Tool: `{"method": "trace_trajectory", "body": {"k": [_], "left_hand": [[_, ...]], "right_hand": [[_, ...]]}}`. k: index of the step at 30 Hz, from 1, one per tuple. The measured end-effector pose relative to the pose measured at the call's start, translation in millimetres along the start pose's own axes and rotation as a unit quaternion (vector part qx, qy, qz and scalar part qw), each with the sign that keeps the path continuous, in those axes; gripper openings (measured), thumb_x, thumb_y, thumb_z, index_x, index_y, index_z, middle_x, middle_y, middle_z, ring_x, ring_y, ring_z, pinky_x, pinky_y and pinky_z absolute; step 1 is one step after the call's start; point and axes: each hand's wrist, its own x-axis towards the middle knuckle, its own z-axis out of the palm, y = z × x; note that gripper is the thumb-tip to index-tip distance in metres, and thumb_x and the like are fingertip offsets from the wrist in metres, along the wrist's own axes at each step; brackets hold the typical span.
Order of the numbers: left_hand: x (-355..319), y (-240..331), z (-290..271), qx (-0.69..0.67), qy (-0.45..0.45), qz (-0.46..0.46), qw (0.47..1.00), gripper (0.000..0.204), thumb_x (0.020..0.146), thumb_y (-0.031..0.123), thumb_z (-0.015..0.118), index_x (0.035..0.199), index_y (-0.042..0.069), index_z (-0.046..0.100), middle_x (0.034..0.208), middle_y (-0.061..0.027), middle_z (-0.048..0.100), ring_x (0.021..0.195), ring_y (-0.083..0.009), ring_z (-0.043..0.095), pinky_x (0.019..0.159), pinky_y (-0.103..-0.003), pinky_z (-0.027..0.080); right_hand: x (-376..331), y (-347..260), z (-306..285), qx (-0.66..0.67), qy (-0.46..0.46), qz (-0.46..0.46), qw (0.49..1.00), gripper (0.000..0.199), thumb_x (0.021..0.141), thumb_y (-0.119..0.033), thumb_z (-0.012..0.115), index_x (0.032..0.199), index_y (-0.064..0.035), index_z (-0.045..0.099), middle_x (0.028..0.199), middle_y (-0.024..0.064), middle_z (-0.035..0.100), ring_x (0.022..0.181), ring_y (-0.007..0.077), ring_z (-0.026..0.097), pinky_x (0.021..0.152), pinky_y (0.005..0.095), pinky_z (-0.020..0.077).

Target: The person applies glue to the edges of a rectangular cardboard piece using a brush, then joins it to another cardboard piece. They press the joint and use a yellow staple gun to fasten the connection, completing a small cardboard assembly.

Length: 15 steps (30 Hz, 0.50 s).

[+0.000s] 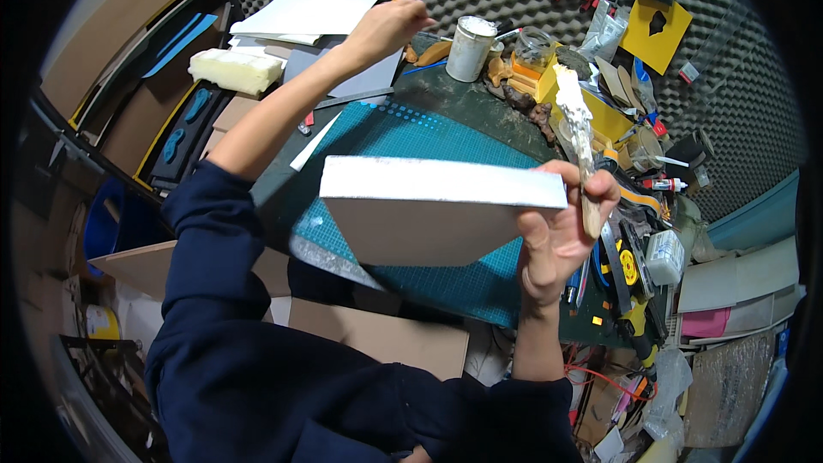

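Observation:
My right hand [551, 250] grips the right end of a flat board-like piece [437, 180] with a bright white long edge and a greyish face, tilted above the cutting mat. Between the fingers of the same hand stands a wooden stick [583, 141], its upper part thickly coated in white paste; it may be a glue brush. My left hand [390, 32] is raised at the far side of the bench, its fingers curled closed. Whether anything is inside them cannot be made out. White sheets [304, 15] lie next to that wrist.
Below the piece lies a teal cutting mat [411, 133]. An open can [471, 50] holding white stuff stands at the back. Jars, tools and bottles crowd the bench's right side, including a white bottle [665, 259]. At left sits a pale foam block [234, 70].

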Motion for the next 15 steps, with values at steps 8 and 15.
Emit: {"method": "trace_trajectory", "body": {"k": [8, 15], "left_hand": [[-110.5, 107.4, -144.7, -0.298, 0.095, -0.193, 0.930, 0.063, 0.105, 0.047, 0.035, 0.073, -0.001, 0.060, 0.068, -0.0060, 0.061, 0.066, -0.0118, 0.058, 0.063, -0.027, 0.046], [-162.0, 197.9, -168.9, -0.481, 0.036, -0.188, 0.855, 0.070, 0.089, 0.041, 0.069, 0.140, 0.002, 0.041, 0.128, -0.0157, 0.058, 0.116, -0.0237, 0.059, 0.102, -0.039, 0.045]], "right_hand": [[-7.2, -5.4, 1.1, -0.016, 0.008, -0.004, 1.000, 0.062, 0.083, 0.001, 0.074, 0.123, -0.0136, 0.028, 0.118, 0.0145, 0.054, 0.104, 0.0177, 0.058, 0.093, 0.0301, 0.0457], [-7.8, -12.4, 1.1, -0.014, -0.007, 0.007, 1.000, 0.060, 0.085, 0.007, 0.070, 0.124, -0.0127, 0.030, 0.121, 0.0122, 0.053, 0.110, 0.0180, 0.056, 0.097, 0.0306, 0.0423]]}}
